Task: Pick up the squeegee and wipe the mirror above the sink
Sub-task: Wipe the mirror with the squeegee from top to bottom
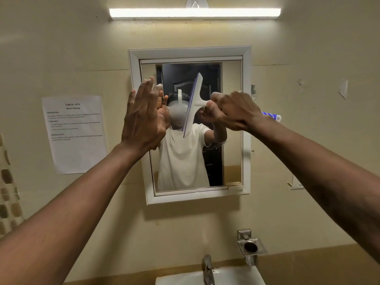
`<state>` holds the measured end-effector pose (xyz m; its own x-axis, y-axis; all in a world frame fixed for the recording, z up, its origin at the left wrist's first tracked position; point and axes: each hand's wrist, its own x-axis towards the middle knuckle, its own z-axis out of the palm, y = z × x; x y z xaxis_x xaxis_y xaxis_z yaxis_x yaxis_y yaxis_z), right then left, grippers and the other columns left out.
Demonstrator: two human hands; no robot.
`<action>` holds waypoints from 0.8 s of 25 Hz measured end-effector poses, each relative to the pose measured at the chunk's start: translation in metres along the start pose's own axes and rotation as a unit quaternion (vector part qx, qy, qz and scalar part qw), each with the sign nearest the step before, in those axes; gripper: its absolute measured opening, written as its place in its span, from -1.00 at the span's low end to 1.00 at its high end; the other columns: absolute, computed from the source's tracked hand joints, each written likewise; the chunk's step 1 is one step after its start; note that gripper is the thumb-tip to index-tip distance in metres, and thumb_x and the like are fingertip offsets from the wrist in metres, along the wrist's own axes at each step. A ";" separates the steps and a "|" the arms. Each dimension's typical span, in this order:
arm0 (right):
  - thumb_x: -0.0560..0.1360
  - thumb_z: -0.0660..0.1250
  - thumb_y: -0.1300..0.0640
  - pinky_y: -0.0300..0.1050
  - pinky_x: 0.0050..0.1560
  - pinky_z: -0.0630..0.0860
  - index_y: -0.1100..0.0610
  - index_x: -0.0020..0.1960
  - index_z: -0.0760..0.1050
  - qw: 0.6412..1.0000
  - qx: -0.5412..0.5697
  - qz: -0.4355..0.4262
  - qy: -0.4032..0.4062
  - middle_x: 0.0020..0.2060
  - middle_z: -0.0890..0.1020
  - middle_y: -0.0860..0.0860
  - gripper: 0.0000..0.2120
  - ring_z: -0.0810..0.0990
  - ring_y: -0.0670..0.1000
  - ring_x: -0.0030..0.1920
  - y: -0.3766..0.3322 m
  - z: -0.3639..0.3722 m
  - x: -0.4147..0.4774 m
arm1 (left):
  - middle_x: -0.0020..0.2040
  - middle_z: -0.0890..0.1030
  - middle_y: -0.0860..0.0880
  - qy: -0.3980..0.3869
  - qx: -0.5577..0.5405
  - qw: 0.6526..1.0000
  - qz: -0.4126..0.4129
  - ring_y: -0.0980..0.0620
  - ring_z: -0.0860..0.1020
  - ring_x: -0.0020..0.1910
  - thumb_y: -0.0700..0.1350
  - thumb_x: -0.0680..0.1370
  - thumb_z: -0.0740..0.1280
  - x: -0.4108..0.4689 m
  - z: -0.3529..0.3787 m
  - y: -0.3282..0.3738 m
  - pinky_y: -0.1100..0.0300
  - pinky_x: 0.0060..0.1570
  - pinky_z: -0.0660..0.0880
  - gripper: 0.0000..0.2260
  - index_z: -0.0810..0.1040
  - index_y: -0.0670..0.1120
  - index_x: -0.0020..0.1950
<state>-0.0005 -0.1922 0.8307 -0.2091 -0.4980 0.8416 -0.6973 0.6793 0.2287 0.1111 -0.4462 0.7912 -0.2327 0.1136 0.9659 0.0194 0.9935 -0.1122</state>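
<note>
A white-framed mirror [232,124] hangs on the beige wall above the sink [236,276]. My right hand [232,111] is closed around the handle of a white squeegee [194,99] with a blue-edged blade. The blade stands nearly upright, tilted a little, against the middle of the glass. My left hand [145,118] is raised flat with fingers apart at the mirror's left edge, holding nothing. The glass reflects a person in a white shirt.
A printed sheet [75,134] is taped to the wall left of the mirror. A tap [207,268] rises behind the sink, with a metal soap dish [250,246] to its right. A light bar [194,12] runs above.
</note>
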 end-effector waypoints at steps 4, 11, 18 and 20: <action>0.61 0.03 -0.35 -0.19 -0.29 0.30 0.06 -0.28 0.44 1.000 -0.013 -0.002 0.026 -0.48 0.44 -0.05 -0.44 0.40 -0.09 -0.46 -0.001 -0.010 0.037 | 0.69 0.17 -0.15 0.004 0.009 1.000 0.003 -0.11 0.11 0.70 -0.07 0.55 0.51 0.005 0.003 -0.006 -0.16 0.67 0.03 -0.29 0.27 -0.10 0.62; 0.54 0.00 -0.48 -0.12 -0.24 0.39 0.14 -0.33 0.55 0.997 -0.039 -0.056 0.029 -0.50 0.49 0.06 -0.24 0.42 -0.01 -0.45 -0.001 0.004 0.075 | 0.68 0.20 -0.20 0.002 0.001 1.000 0.006 -0.16 0.14 0.69 0.09 0.61 0.17 0.008 -0.001 -0.008 -0.21 0.66 0.05 -0.41 0.30 -0.16 0.60; 0.56 -0.11 -0.41 -0.15 -0.21 0.34 0.16 -0.19 0.65 0.993 -0.096 -0.072 -0.003 -0.42 0.58 0.08 -0.21 0.51 0.02 -0.40 0.018 0.026 0.083 | 0.69 0.16 -0.20 -0.028 0.034 0.999 -0.006 -0.16 0.11 0.70 0.12 0.62 0.20 0.006 -0.001 -0.018 -0.21 0.66 0.02 -0.38 0.30 -0.17 0.61; 0.57 -0.11 -0.39 -0.15 -0.22 0.32 0.17 -0.16 0.67 0.995 -0.081 -0.062 0.005 -0.41 0.59 0.08 -0.21 0.50 0.02 -0.41 0.022 0.031 0.079 | 0.69 0.16 -0.19 -0.030 0.037 0.999 -0.015 -0.15 0.11 0.70 0.12 0.60 0.11 0.005 0.000 -0.019 -0.20 0.67 -0.01 -0.37 0.30 -0.18 0.61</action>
<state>-0.0535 -0.2335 0.8875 -0.1211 -0.5797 0.8058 -0.5976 0.6907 0.4071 0.1098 -0.4643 0.7985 -0.2900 0.0816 0.9536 -0.0590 0.9929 -0.1029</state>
